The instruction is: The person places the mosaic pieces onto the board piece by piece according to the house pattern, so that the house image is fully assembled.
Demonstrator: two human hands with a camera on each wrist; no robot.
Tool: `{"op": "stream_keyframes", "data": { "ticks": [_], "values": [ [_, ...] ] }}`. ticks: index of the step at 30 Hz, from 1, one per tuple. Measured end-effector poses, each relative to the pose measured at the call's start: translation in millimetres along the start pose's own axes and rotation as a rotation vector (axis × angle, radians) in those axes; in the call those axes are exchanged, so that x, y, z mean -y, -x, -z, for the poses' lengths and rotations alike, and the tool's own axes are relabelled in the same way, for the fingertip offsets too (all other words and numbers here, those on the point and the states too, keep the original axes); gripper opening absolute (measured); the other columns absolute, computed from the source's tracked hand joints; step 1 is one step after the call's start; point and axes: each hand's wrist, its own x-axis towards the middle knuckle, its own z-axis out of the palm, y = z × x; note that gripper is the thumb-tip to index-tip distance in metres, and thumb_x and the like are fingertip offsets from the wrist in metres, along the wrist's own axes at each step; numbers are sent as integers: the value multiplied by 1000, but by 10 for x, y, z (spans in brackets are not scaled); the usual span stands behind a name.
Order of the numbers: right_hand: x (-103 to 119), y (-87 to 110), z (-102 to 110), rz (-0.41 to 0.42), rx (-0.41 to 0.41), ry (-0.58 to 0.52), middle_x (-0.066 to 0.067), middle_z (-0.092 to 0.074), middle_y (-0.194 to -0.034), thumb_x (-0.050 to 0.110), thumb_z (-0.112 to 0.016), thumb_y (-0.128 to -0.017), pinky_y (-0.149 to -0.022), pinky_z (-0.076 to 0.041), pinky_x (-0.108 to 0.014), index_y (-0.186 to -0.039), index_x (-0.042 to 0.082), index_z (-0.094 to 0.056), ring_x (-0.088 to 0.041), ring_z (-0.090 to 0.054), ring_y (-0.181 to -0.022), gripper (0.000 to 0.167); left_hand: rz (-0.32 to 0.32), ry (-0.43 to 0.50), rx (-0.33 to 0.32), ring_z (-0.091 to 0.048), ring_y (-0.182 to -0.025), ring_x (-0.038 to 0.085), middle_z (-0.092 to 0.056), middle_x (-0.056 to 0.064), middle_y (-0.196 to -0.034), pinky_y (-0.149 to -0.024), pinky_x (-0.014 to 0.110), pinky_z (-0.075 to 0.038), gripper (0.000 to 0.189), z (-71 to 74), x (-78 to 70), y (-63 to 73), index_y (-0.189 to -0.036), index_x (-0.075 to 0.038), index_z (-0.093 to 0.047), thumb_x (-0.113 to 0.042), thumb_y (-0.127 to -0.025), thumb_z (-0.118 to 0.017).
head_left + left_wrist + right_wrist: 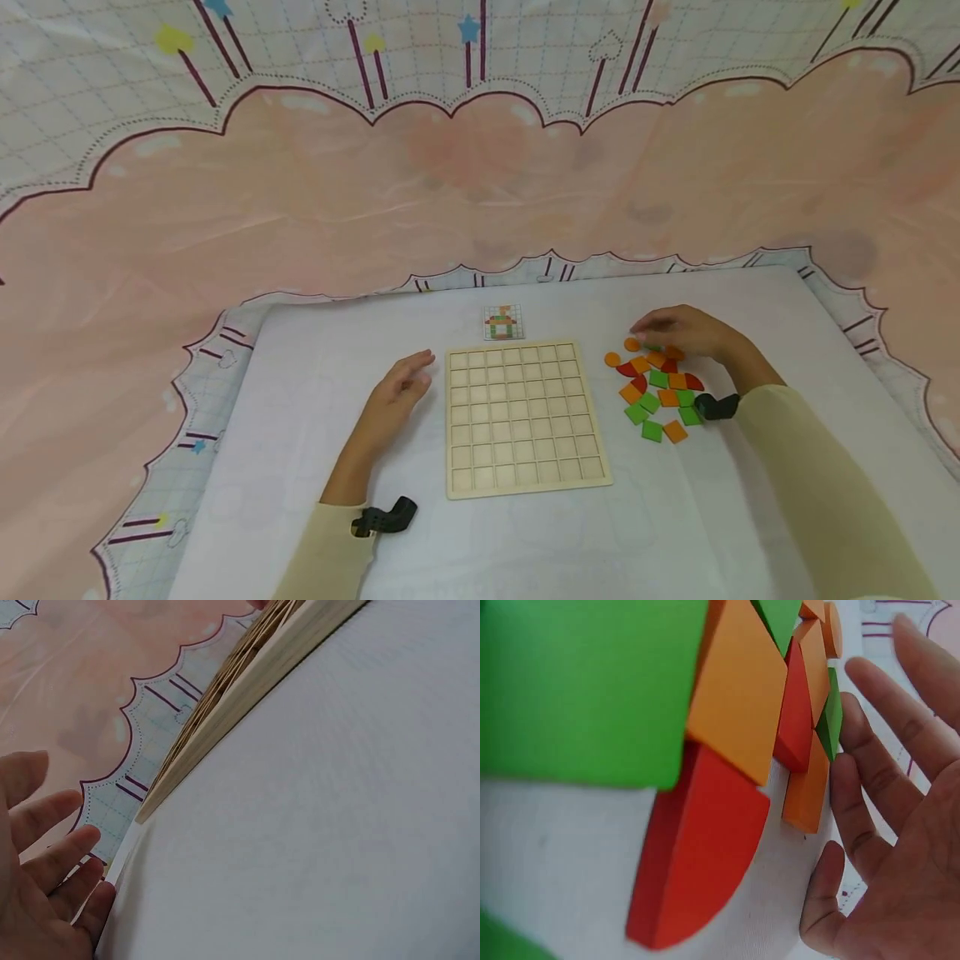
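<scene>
My left hand [393, 398] hovers or rests just left of the wooden grid board [525, 493]. In the left wrist view its fingers [56, 855] are spread, holding nothing. Over the far edge of a pile of colored wooden blocks is my right hand [693, 331]. The right wrist view shows that hand [900, 825] with loosely extended fingers beside a green block [830, 712] and an orange block [807, 793]; whether they touch is unclear. Closer to that camera lie a red quarter-round block [712, 847] and a large-looking green square [585, 690].
A small picture card [503, 322] with a colored block pattern lies beyond the board. Orange round blocks [612, 359] sit at the pile's left edge. A white cloth [315, 350] covers the table, and a patterned pink cloth [360, 200] hangs or lies behind.
</scene>
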Motion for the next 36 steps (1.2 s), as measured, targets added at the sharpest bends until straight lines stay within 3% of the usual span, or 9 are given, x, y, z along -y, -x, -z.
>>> {"op": "stream_keyframes", "data": {
  "ticks": [5,9,14,22,32,36],
  "values": [
    [-1,-25,10,-26,22,8,-14,-61,-140,45,-72,-93,-112,-36,-68,-127,17,-71,-38,-50,-130,44,-82,-120,-19,-39,-151,26,-52,0,-155,-122,54,-33,44,-7,43,19,-139,-16,-63,-27,-97,-70],
    [19,-47,7,-38,22,13,-15,-59,-142,45,-76,-90,-113,-34,-69,-125,18,-72,-39,-48,-132,45,-138,-201,-13,-34,-153,30,-54,4,-153,-128,59,-13,49,-9,86,20,-136,-16,-65,-26,-91,-78],
    [43,-68,-5,-46,13,24,-15,-59,-141,45,-78,-88,-114,-34,-68,-123,18,-73,-39,-48,-131,44,-195,-336,63,-30,-155,33,-51,5,-156,-126,64,5,62,-32,144,13,-142,-18,-61,-34,-86,-82],
    [34,-85,-44,-53,-19,-23,-14,-63,-132,41,-80,-87,-111,-38,-62,-116,17,-76,-34,-51,-122,38,-233,-453,132,-24,-157,34,-44,2,-162,-124,66,6,73,-51,121,34,-149,-18,-55,-38,-84,-81],
    [27,-80,-100,-44,-60,-15,-15,-63,-128,33,-78,-90,-111,-41,-60,-112,15,-75,-35,-53,-121,28,-236,-466,137,-24,-157,35,-44,4,-162,-124,66,4,72,-53,90,39,-148,-17,-55,-37,-84,-81],
    [46,-67,-112,-33,-86,15,-12,-66,-120,33,-79,-90,-103,-45,-55,-108,16,-75,-33,-53,-113,25,-237,-469,139,-24,-157,36,-43,4,-162,-124,66,4,72,-56,77,40,-148,-17,-55,-38,-84,-81]
  ]
}}
